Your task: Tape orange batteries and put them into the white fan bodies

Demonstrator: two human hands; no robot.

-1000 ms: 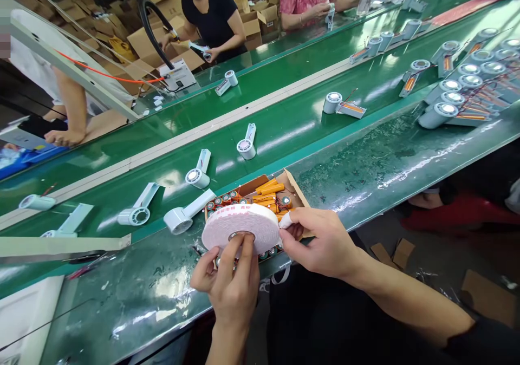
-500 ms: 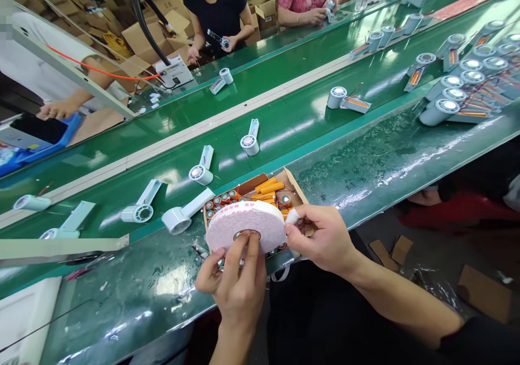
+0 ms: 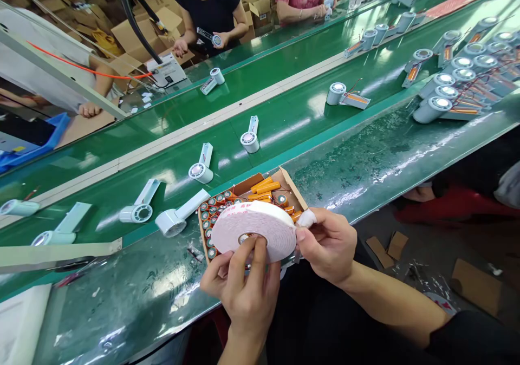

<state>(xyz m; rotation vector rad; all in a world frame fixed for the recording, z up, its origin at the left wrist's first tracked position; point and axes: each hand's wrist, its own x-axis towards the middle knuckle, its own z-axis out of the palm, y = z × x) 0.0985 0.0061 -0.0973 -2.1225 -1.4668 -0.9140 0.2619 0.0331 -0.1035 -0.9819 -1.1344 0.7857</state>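
A wide roll of white double-sided tape (image 3: 227, 232) with red print on its edge is held up in front of me. My left hand (image 3: 247, 284) grips it from below, two fingers pushed into its core hole. At the roll's right edge, my right hand (image 3: 331, 243) pinches the tape's end between thumb and forefinger; a white wrapping covers a fingertip. Behind and under the roll stands an open cardboard box (image 3: 296, 188) holding several orange-wrapped battery cells (image 3: 270, 187), some upright with their ends showing. The roll hides part of the box.
Pale blue fan housings lie along the green conveyor belt (image 3: 284, 126), the nearest housing (image 3: 173, 221) left of the box. Many wired fan units (image 3: 433, 109) crowd the right. Across the belt, a person in black (image 3: 209, 7) holds a housing. A metal bar (image 3: 60, 254) juts in at left.
Both hands and the tape roll have shifted slightly right, uncovering more cells on the box's left side. The view has also moved a little. My grip stays the same.
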